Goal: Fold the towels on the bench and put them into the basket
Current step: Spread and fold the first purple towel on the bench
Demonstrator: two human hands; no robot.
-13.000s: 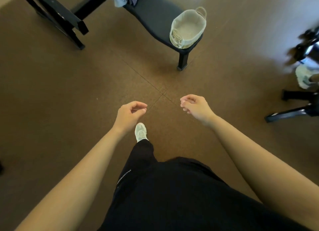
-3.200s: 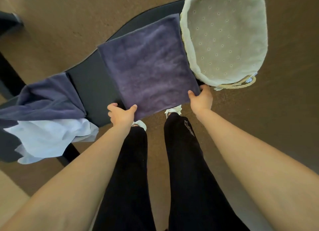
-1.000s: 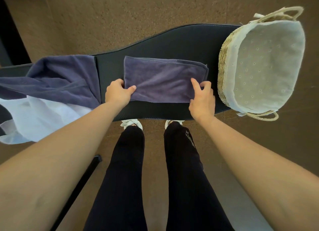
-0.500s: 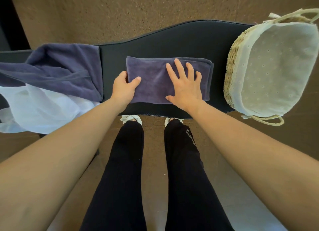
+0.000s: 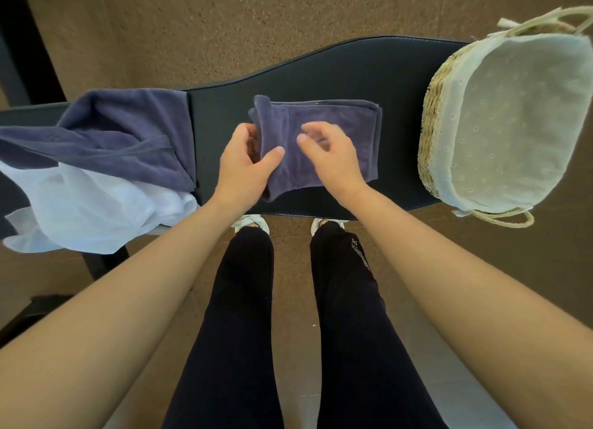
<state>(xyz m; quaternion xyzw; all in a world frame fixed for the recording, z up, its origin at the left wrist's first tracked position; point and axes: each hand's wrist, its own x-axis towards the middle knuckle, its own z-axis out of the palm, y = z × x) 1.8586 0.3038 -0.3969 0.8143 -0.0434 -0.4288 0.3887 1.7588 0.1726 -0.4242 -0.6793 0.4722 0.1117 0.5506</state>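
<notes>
A folded purple towel (image 5: 346, 120) lies in the middle of the black bench (image 5: 321, 72). My left hand (image 5: 244, 162) grips its left end, thumb on top, and that end is lifted and curled over toward the right. My right hand (image 5: 330, 156) hovers blurred over the towel's middle with fingers loosely curled; whether it touches the cloth is unclear. A woven basket (image 5: 430, 114) with a pale cloth liner stands on the bench's right end and holds nothing.
At the bench's left end another purple towel (image 5: 122, 133) lies crumpled on top of a white towel (image 5: 90, 210) that hangs over the front edge. My legs stand against the bench front. Brown floor lies beyond.
My left hand has lifted the towel's left end and carried it rightward over the towel. My right hand has come off the cloth, its flat fingers now curled.
</notes>
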